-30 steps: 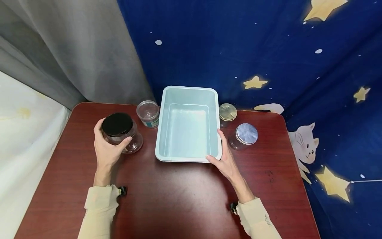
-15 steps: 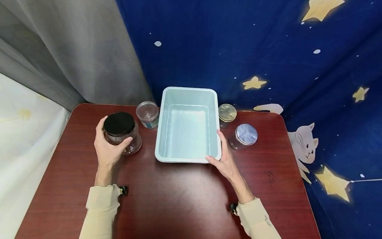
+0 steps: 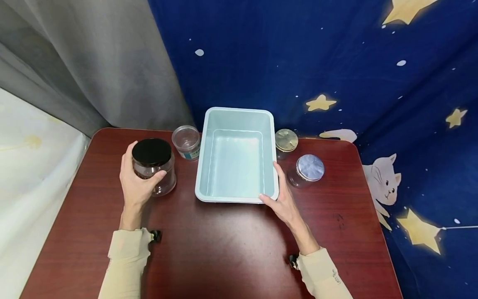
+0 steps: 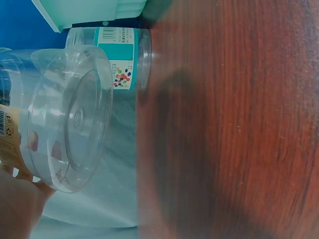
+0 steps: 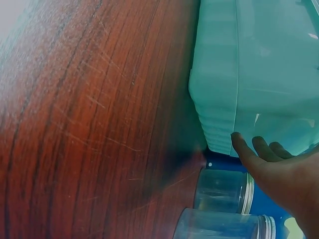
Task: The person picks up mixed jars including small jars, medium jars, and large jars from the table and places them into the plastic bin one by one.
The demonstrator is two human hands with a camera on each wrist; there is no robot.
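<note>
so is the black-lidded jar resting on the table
No, the left wrist view shows the black-lidded jar held in the air, with a gap between it and the table.

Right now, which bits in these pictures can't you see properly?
- Black-topped jar: its tan label runs off the left edge of the left wrist view.
- Left hand: in the head view, that jar hides some fingertips.
- Gold-topped jar: in the head view, the tub covers part of it.
- Teal label: in the left wrist view, its smallest print is too tiny to read.
</note>
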